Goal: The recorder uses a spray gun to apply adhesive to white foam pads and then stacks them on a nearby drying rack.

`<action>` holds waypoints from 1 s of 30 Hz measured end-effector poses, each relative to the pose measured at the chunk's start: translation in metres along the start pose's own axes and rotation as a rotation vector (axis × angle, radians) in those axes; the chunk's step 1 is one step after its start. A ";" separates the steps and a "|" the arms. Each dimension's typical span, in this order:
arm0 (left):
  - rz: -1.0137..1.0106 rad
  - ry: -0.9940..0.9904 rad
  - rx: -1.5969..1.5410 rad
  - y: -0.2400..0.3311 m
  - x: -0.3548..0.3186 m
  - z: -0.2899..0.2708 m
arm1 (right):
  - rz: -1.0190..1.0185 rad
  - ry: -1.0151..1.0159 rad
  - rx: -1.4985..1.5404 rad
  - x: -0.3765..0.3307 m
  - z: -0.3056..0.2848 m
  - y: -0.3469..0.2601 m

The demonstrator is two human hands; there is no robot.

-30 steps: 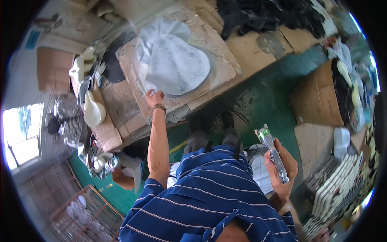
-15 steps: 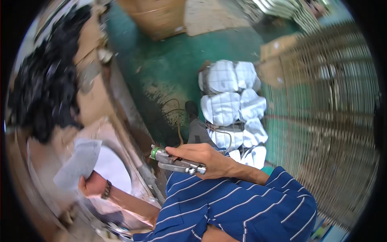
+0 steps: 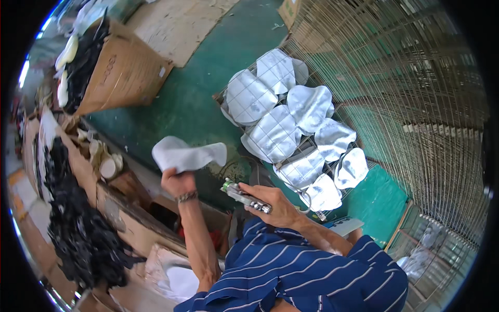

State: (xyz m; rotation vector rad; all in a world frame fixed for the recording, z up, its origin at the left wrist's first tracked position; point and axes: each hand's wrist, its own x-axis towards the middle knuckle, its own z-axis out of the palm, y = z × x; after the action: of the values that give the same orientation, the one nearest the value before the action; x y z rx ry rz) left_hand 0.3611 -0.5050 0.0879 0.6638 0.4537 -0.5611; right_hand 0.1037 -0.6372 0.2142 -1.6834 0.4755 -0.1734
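My left hand (image 3: pixel 178 183) is closed on the edge of a white shaped sheet piece (image 3: pixel 189 156), curved like a sole, and holds it up over the floor. To its right, my right hand (image 3: pixel 275 204) grips a metal spray gun (image 3: pixel 247 197) with a green ring at its nozzle, which points toward the left hand. A hose bends near the gun's rear. Just beyond the right hand, several pale, shiny pieces (image 3: pixel 273 134) lie in rows at a wire mesh rack (image 3: pixel 285 47); grid lines show across some of them.
Tall stacked wire racks (image 3: pixel 384 78) line the right side. At left, a heap of black pieces (image 3: pixel 78 223) lies on cardboard, with white sheets (image 3: pixel 182 283) lower down. A large cardboard box (image 3: pixel 122 73) stands at the back left on the green floor (image 3: pixel 208 88).
My left hand has lifted the white piece up and rightward, away from the white sheets at the left. The view has turned. My right hand still holds the spray gun.
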 end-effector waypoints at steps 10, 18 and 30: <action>-0.263 -0.314 -0.070 -0.248 0.144 0.193 | 0.296 0.527 -0.055 0.005 -0.094 0.069; -0.408 -0.155 0.358 -0.469 0.234 0.089 | 0.631 0.751 0.021 -0.024 -0.087 0.116; -0.318 -0.562 1.674 -0.296 0.165 -0.085 | 0.325 0.303 -0.031 0.034 -0.082 0.055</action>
State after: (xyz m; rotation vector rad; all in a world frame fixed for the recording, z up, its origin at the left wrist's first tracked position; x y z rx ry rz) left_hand 0.2862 -0.6952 -0.1953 1.9477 -0.6066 -1.3764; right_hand 0.0918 -0.7308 0.1693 -1.5916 0.9747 -0.1833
